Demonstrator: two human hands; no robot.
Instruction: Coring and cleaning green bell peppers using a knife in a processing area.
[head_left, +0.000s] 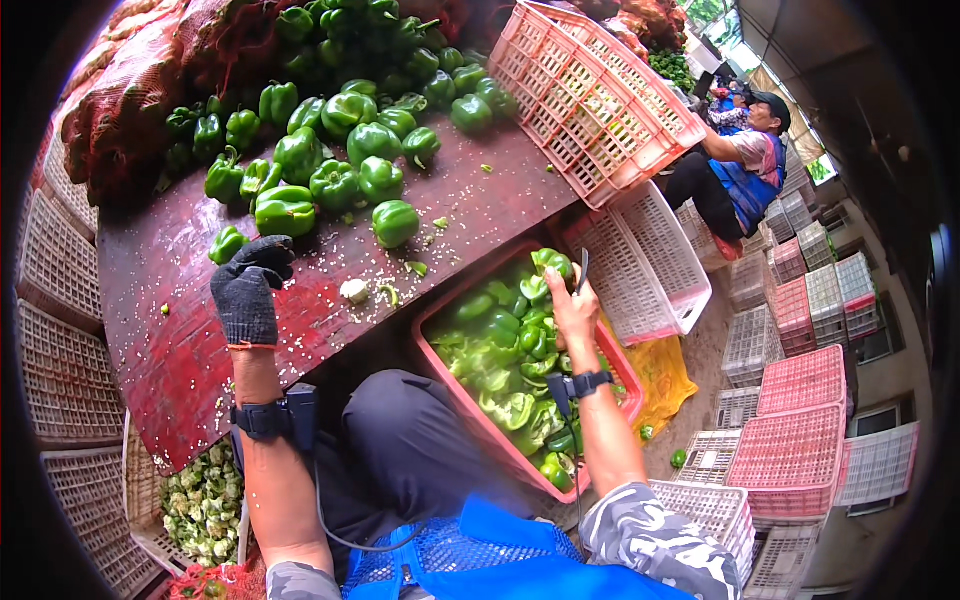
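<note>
My left hand [250, 290], in a dark grey knit glove, hovers at the table's near side with its fingers loosely bent. Nothing shows in it. Just beyond its fingers lie a whole green bell pepper [284, 211] and a smaller pepper [229, 245]. My right hand [573, 312], bare, is closed round a small knife [584, 264], its blade pointing up. A green pepper piece [551, 262] sits against its fingertips, above a pink crate [470, 415] of cut green peppers [505, 335]. Whether the fingers grip that piece, I cannot tell.
Many whole peppers [345, 112] are heaped on the red table [470, 205], with seeds scattered about. A pink crate [590, 95] leans at its right corner. Pepper cores [205, 505] fill a crate at left. Stacked crates [790, 445] and a seated person [745, 165] are at right.
</note>
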